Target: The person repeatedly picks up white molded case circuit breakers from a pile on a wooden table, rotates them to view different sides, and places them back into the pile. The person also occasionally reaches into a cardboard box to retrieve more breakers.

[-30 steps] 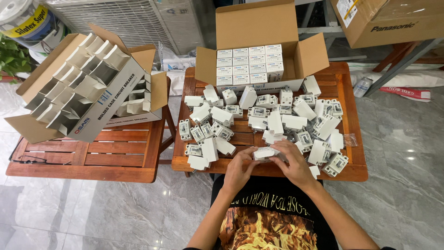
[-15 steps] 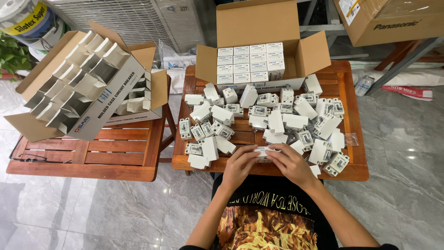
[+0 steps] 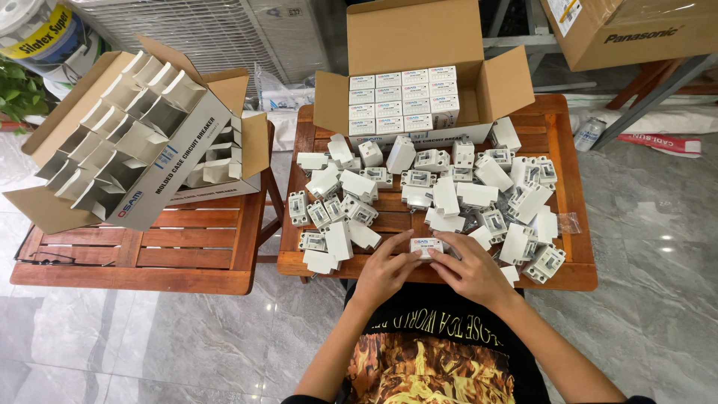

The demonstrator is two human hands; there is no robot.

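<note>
- Head view showed the left hand (image 3: 387,271) and right hand (image 3: 473,271) together grasping a small white box (image 3: 428,245) at the near edge of the wooden table (image 3: 576,275).
- Fingers of both hands were curled onto the box's ends.
- Thin carton looked light and crushable; holding it by its short ends seemed safest.
- Loose white breakers (image 3: 419,196) lay scattered just beyond, before the open cardboard carton (image 3: 502,82).

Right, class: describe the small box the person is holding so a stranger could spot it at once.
Find the slatted wooden table strewn with white parts. At its near edge, both hands meet around one small white box. It alone is held by the left hand and right hand.
</note>
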